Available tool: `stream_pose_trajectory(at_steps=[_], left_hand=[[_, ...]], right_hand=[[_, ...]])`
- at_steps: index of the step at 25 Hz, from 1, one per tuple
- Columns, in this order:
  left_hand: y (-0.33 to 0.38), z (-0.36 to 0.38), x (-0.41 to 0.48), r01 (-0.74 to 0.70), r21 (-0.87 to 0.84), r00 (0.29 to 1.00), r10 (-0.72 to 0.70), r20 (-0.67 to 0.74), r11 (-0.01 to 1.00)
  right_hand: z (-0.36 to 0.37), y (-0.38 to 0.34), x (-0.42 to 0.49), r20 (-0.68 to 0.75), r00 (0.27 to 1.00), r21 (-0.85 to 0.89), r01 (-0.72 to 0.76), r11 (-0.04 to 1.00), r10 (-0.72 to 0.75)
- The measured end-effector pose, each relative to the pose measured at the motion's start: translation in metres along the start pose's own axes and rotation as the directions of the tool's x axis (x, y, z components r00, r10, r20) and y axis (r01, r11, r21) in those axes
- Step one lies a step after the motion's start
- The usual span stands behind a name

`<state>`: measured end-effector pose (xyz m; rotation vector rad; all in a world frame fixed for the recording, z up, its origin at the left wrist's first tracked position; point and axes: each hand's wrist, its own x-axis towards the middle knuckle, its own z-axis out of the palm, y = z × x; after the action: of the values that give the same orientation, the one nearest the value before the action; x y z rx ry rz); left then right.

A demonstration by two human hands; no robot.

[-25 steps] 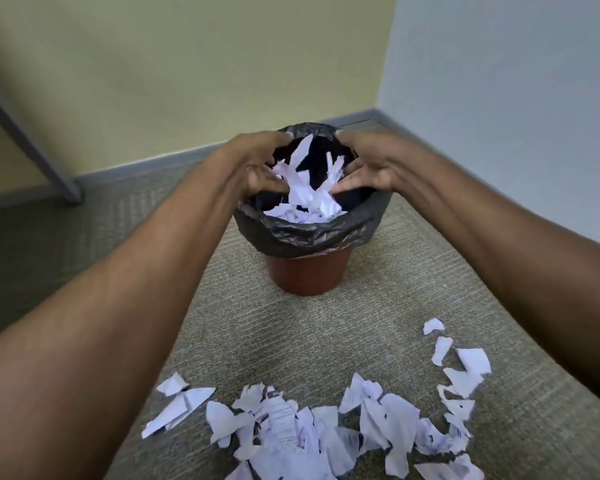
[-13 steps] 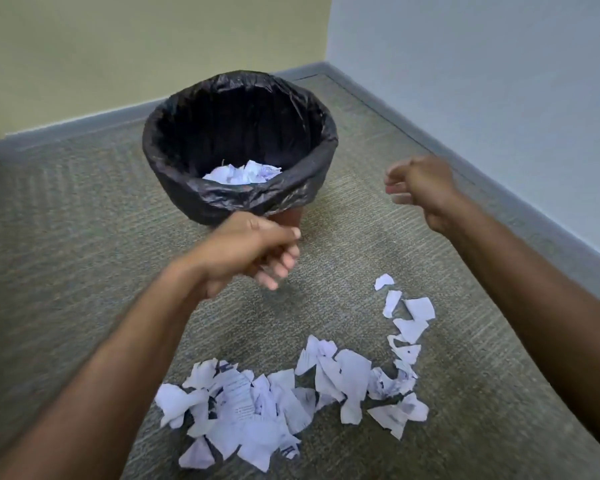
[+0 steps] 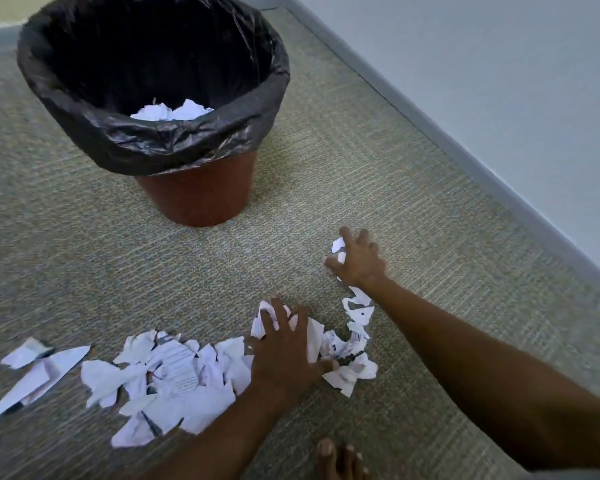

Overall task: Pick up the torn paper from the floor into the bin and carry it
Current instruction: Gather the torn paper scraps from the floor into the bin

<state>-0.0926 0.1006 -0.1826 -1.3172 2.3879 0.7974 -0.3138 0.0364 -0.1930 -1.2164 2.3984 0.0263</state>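
Both hands had dropped from the bin (image 3: 194, 192) to the carpet (image 3: 378, 161): the left hand (image 3: 284, 355) lay spread flat on the torn paper scraps (image 3: 174, 375), and the right hand (image 3: 359, 261) pinched the farthest scraps toward the wall-side edge, so another load was starting. Some paper already sat inside the black liner (image 3: 153, 140), its depth hidden by the rim. Bare toes (image 3: 336, 459) were cut off at the bottom.

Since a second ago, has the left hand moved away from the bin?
Yes. The left hand has come down from the bin rim to the torn paper on the carpet, nearer the person.
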Motion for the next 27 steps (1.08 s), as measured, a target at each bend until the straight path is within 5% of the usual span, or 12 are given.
stream_pose_trajectory(at_steps=[5, 8, 12, 17, 27], left_hand=[[0.004, 0.012, 0.01, -0.038, 0.204, 0.999, 0.038, 0.001, 0.978], [0.001, 0.003, 0.009, -0.108, 0.277, 0.988, 0.133, -0.074, 0.955], [-0.006, -0.003, 0.007, -0.165, 0.2, 0.966, 0.199, -0.165, 0.966], [-0.018, -0.007, 0.012, -0.245, 0.095, 0.952, 0.258, -0.164, 0.965], [-0.035, -0.02, 0.022, -0.199, -0.12, 0.967, 0.175, -0.185, 0.973]], right_hand=[[0.0, 0.01, -0.006, -0.078, 0.946, -0.243, 0.289, 0.926, -0.315], [-0.001, 0.039, -0.017, -0.1, 0.934, -0.192, 0.319, 0.928, -0.342], [0.002, 0.054, -0.051, 0.06, 0.98, 0.012, 0.188, 0.982, -0.189], [0.024, 0.038, -0.116, 0.282, 0.947, -0.019, 0.167, 0.986, -0.155], [0.047, 0.002, -0.15, 0.143, 0.879, -0.28, 0.477, 0.833, -0.455]])
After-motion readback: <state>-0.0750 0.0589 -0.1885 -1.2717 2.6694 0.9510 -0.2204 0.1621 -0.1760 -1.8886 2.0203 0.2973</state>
